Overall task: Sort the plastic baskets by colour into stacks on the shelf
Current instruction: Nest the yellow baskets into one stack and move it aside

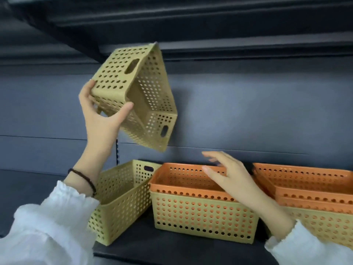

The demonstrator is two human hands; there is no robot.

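Note:
My left hand (101,115) grips the corner of an olive-yellow perforated basket (141,92) and holds it tilted in the air above the shelf. Below it another yellow basket (122,199) stands on the shelf at the left. In the middle an orange basket (183,180) is nested inside a yellow basket (202,217). My right hand (231,176) hovers with fingers spread over the orange basket's right rim, holding nothing. At the right, two orange baskets (309,180) sit stacked in a further yellow basket (324,224).
The dark shelf board (172,249) carries all the baskets; its front edge runs along the bottom. A grey back panel (248,111) rises behind, with a slotted upright (117,150). A dark upper shelf (172,25) overhangs close above the lifted basket.

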